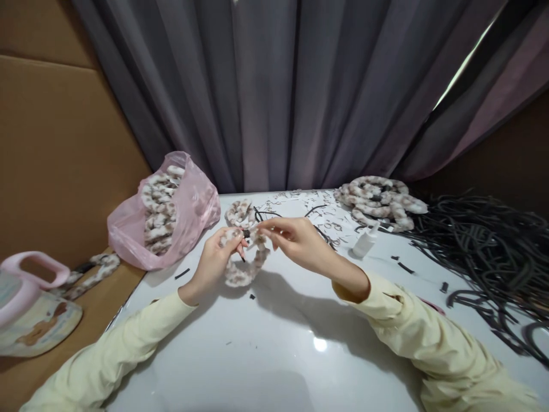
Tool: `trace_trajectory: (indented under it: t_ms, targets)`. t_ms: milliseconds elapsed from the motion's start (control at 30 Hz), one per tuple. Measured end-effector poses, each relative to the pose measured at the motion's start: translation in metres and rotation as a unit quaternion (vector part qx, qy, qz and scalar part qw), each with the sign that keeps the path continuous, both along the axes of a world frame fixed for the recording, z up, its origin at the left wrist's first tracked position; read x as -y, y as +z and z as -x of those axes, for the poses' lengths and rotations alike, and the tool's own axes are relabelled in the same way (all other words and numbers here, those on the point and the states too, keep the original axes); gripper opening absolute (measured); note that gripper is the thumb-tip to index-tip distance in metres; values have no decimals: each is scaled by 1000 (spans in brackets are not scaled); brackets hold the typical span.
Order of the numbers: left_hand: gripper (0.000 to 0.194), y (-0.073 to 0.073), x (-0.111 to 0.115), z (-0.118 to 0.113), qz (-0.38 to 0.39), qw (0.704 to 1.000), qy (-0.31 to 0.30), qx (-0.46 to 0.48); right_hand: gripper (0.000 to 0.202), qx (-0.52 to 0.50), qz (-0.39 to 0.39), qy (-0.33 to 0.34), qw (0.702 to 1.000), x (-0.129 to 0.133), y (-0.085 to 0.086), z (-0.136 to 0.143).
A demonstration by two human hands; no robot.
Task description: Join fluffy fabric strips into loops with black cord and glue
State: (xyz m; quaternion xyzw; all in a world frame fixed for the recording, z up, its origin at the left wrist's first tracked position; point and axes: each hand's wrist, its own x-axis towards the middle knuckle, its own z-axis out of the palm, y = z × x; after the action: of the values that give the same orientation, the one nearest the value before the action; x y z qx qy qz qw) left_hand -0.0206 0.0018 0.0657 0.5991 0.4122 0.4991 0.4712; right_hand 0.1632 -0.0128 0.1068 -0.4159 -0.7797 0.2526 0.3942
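Note:
A white-and-brown furry ring hangs above the tabletop, with a short black piece at its top. My left hand is closed around the ring's left side, thumb near the black piece. A thin dark tip pokes out below those fingers; what it belongs to is hidden. From the other side, my right hand has its fingertips pinched at the ring's upper right, beside the black piece. Another furry piece lies just behind the ring.
At the left stand a pink plastic bag of furry pieces and a pink-handled jug. Paper scraps cover the back of the white table. At right are a small white bottle, furry coils and black cords.

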Motion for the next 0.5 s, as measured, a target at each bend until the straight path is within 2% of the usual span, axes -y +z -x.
trace_trajectory:
  t_ms: [67,133,200,333,400,500]
  targets:
    - [18,-3,-4,0,44,998,2,49,24,12,129,33,991,8,3,5]
    - [17,-3,-4,-1,76,994,2,73,29,19,252,71,965,11,3,11]
    - [16,-2,-2,-1,101,991,-2,89,35,-12,337,96,936,11,-3,18]
    - [20,-2,3,-3,138,984,-24,112,41,-181,411,128,884,6,-26,34]
    - [19,-4,5,-3,131,984,-36,112,29,-265,429,139,852,4,-36,39]
    - [17,-8,5,-4,74,993,-32,81,13,-343,449,134,814,2,-45,43]
